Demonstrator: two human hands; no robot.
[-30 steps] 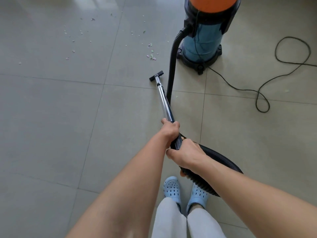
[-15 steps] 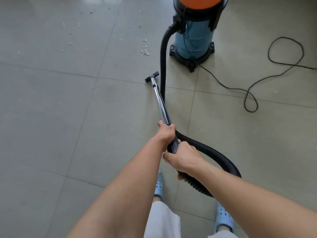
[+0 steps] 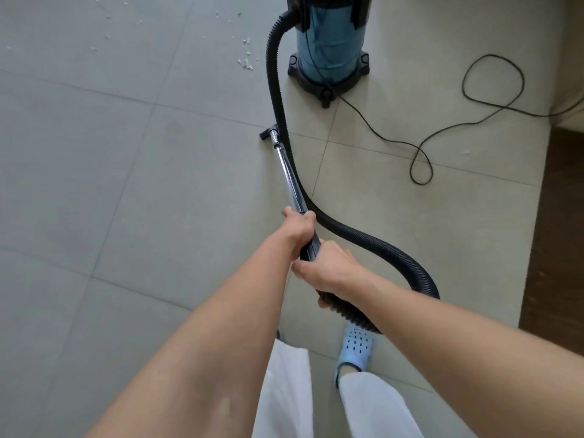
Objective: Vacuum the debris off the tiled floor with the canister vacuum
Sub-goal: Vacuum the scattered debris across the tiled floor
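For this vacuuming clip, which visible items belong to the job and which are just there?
Job: blue canister vacuum; black ribbed hose; chrome wand with black floor nozzle, gripped by left hand and right hand; pale scattered debris; grey tiled floor.

Incidental: looping black power cord; light-blue perforated clog.

We grip the wand [image 3: 289, 178] with our left hand [image 3: 298, 230] ahead of our right hand [image 3: 328, 270], which holds the hose [image 3: 373, 245]. The nozzle [image 3: 268, 134] rests on the tiled floor [image 3: 126, 184]; debris [image 3: 246, 63] lies at 11 o'clock, the canister vacuum [image 3: 328, 49] at 12.
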